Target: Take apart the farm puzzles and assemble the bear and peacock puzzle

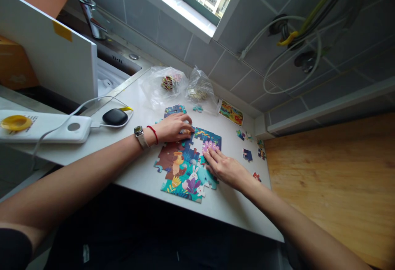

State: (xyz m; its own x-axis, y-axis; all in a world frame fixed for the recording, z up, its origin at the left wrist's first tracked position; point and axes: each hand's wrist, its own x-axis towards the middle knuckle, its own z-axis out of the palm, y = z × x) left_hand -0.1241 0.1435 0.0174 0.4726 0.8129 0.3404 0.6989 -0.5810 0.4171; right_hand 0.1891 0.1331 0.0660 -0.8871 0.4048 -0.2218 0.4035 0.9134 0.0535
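A partly joined jigsaw puzzle [182,167] lies on the white counter, showing a rabbit, a brown animal and plants, with a gap near its middle. My left hand [175,128] rests over the puzzle's upper left part, fingers bent and apart, tips down on the pieces; what lies under its palm is hidden. My right hand [224,165] reaches in from the right, with its fingers stretched out flat on a pink-patterned part [210,145] of the puzzle. A loose teal puzzle piece [198,108] sits above the puzzle.
Two clear plastic bags [199,91] with puzzle pieces stand at the back. A picture card [231,112] leans near the wall. Several loose pieces [247,154] lie at right. To the left are a black oval case [115,117], a white power strip [61,128] and a sink [123,62].
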